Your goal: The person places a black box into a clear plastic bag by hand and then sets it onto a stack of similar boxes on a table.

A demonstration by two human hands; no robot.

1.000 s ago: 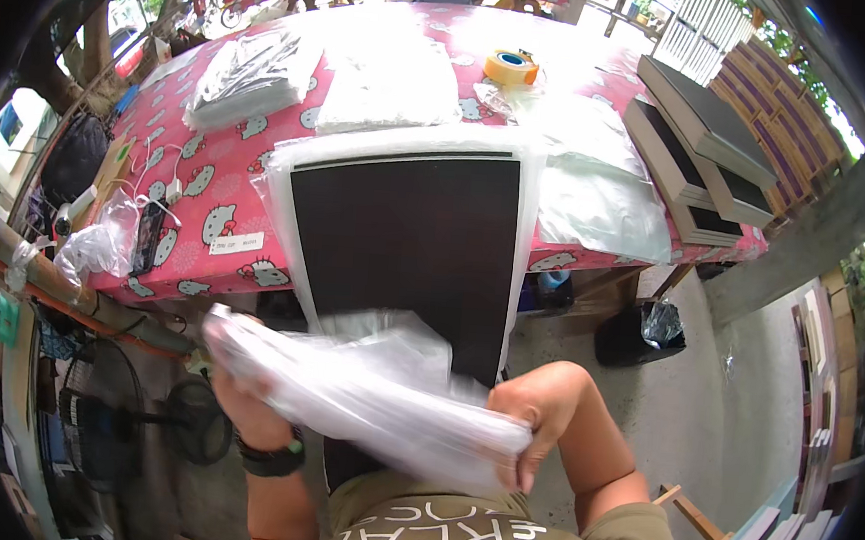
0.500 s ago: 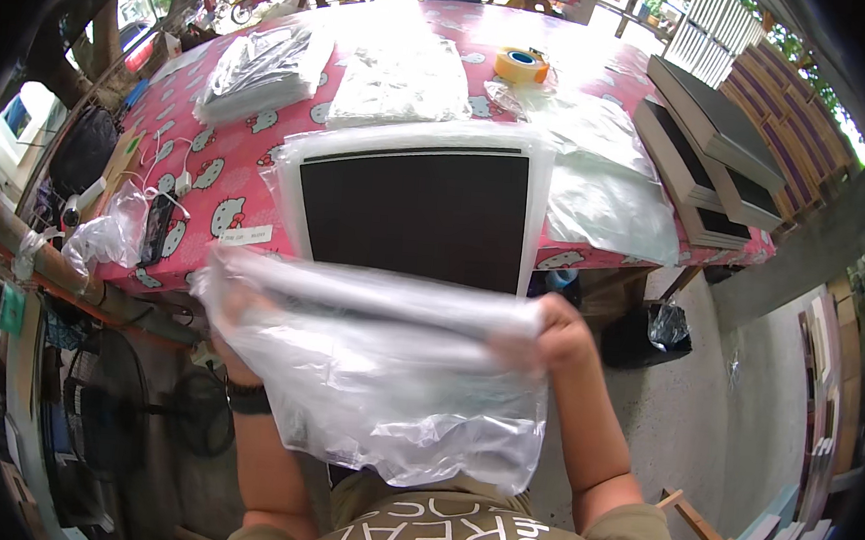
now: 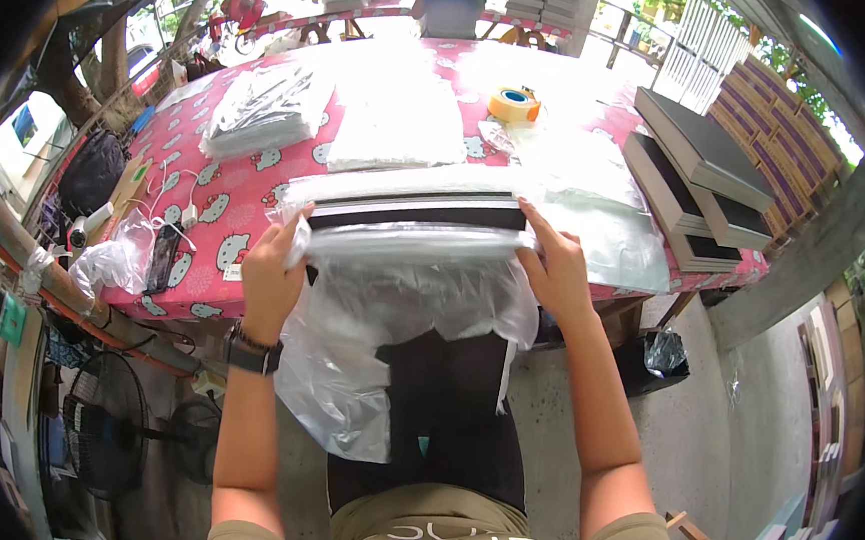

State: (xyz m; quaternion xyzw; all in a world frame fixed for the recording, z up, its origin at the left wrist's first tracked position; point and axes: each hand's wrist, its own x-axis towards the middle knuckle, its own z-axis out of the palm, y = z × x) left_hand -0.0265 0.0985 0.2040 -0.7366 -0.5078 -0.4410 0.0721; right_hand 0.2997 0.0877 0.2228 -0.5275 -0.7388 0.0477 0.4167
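Observation:
My left hand [image 3: 274, 269] pinches the left side of a clear plastic bag [image 3: 344, 384] near the table's front edge. At its right side my right hand [image 3: 555, 264] is closed on the same bag, index finger reaching forward along the edge. The bag's mouth is bunched between my hands, and its loose part hangs down in front of my legs. Between the hands a flat black panel [image 3: 426, 212] with a pale stripe shows only as a narrow band; the rest is covered by plastic. More clear plastic [image 3: 409, 176] lies just beyond it.
Stacked plastic-wrapped dark items [image 3: 268, 108] and a white plastic pile [image 3: 399, 132] lie on the pink table. Tape rolls [image 3: 514, 103] sit behind. Thick black-covered books [image 3: 707, 149] fill the right end. A fan [image 3: 106, 423] stands lower left, a black bin [image 3: 652, 364] lower right.
Both hands moved forward and up to the table edge with the plastic bag. The bag now covers most of the black panel, which was widely visible before.

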